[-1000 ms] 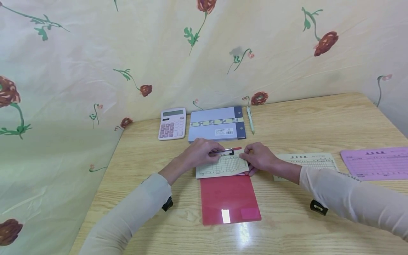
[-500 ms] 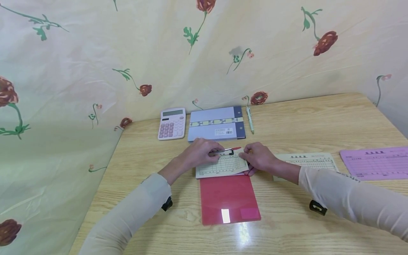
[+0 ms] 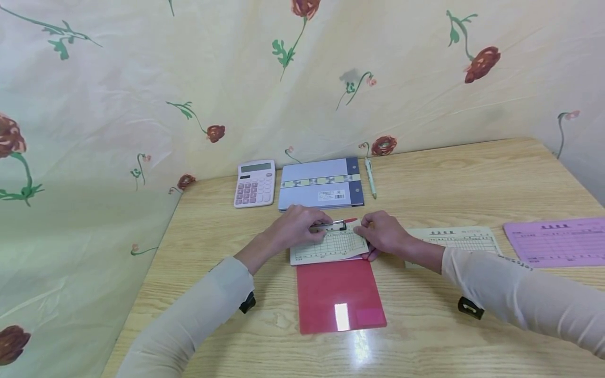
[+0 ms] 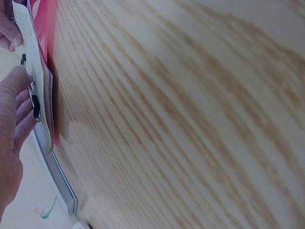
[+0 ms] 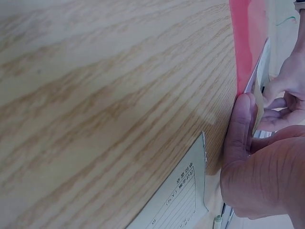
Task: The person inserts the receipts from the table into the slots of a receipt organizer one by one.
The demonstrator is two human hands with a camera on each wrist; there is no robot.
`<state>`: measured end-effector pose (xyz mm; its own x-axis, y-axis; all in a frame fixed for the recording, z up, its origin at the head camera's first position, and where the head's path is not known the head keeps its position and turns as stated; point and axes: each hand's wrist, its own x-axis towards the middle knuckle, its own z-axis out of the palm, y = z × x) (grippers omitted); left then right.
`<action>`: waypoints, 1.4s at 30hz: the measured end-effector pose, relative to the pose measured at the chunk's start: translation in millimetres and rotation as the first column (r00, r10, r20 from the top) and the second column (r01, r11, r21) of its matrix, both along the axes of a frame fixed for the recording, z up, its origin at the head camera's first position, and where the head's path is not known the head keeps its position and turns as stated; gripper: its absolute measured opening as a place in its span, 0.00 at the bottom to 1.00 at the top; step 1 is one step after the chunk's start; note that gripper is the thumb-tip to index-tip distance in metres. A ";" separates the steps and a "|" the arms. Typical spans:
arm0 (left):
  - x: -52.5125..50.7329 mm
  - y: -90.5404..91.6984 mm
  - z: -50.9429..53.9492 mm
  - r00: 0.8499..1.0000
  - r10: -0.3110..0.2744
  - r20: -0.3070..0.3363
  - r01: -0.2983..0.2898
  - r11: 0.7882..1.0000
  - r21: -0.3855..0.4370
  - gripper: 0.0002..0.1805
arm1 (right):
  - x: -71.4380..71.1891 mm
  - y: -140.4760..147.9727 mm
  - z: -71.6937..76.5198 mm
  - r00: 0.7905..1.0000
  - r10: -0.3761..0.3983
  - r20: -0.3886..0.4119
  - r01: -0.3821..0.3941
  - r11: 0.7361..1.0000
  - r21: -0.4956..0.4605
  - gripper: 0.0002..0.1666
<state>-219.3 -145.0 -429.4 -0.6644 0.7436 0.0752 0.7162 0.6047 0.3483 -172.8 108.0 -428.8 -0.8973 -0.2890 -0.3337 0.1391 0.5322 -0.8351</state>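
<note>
A red clipboard (image 3: pixel 340 296) lies on the table in the head view. Pale printed forms (image 3: pixel 331 248) cover its upper part, below a metal clip (image 3: pixel 337 223) with a black end. My left hand (image 3: pixel 302 226) pinches the clip, its thumb over the forms' upper left. At their right edge my right hand (image 3: pixel 385 233) pinches the sheets, and that corner lifts a little. In the left wrist view, the left thumb and fingers close about the clip (image 4: pixel 35 106). Stacked sheets (image 5: pixel 257 102) show edge-on between the right thumb and fingers in the right wrist view.
Behind the clipboard lie a pink calculator (image 3: pixel 255 184), a blue-grey binder (image 3: pixel 316 184) and a light green pen (image 3: pixel 371 178). Another pale form (image 3: pixel 456 239), partly under the right forearm, and a purple form (image 3: pixel 557 241) lie to the right. A flowered cloth (image 3: pixel 283 105) hangs behind the table (image 3: pixel 425 336).
Hardly anything differs. Both hands stay in place on the clip and the forms; the light reflection on the red clipboard has shifted slightly right.
</note>
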 end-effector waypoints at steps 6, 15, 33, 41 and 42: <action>1.4 -0.3 -0.2 1.000 0.003 -0.023 -0.003 1.000 0.000 0.16 | 1.0 1.5 3.4 1.000 0.009 0.010 -0.009 1.000 -0.009 0.15; 1.6 -0.6 -1.4 0.999 0.004 -0.036 -0.004 1.000 0.013 0.15 | -6.5 19.0 20.1 0.988 0.005 -0.155 0.004 0.998 0.060 0.14; 2.1 -1.1 -1.1 0.999 0.025 -0.034 -0.025 1.000 -0.012 0.15 | -16.5 94.9 50.9 0.979 0.018 -0.204 0.003 0.995 0.100 0.39; 2.3 -1.4 -2.5 0.999 0.022 -0.035 -0.022 1.000 -0.005 0.16 | -13.0 136.9 51.7 0.976 0.070 -0.209 -0.043 0.990 0.132 0.49; 2.4 -1.4 -2.5 0.999 0.022 -0.034 -0.022 1.000 -0.004 0.16 | -12.3 141.4 51.3 0.975 0.077 -0.209 -0.049 0.989 0.136 0.49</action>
<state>-216.9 -146.4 -432.0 -0.6775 0.7294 0.0945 0.7142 0.6217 0.3216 -185.2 249.5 -377.5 -0.9331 -0.3141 -0.1751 -0.0717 0.6396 -0.7653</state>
